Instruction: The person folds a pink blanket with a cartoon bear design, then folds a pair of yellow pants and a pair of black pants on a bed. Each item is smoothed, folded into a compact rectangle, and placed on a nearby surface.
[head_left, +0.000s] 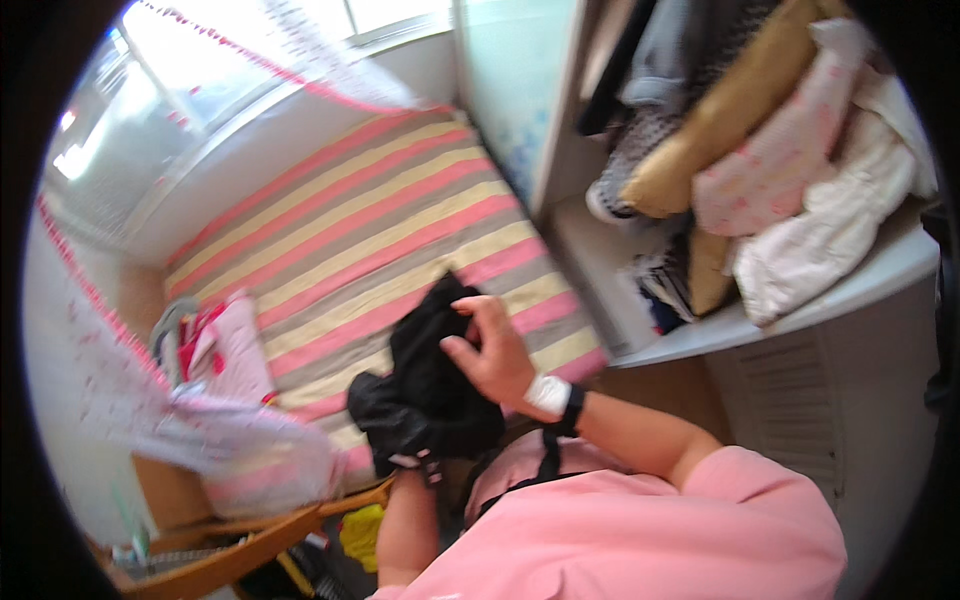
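A black garment (439, 360) hangs bunched in front of me, above the near side of a bed. Its dark cloth covers my left hand, so only the wrist (409, 461) and forearm show, and the fingers are hidden. To the right of the garment is my right hand (491, 356), thumb and index finger apart beside the cloth's upper edge. Nothing is visible between those two fingertips. A white band and a black strap circle the right wrist.
A striped sheet (360, 255) covers the bed. Folded pink clothes (232, 349) lie at its left, near a mosquito net (150, 382). Hanging clothes (772, 180) fill an open wardrobe at right, above its white shelf edge (750, 337). A wooden chair (255, 544) stands at lower left.
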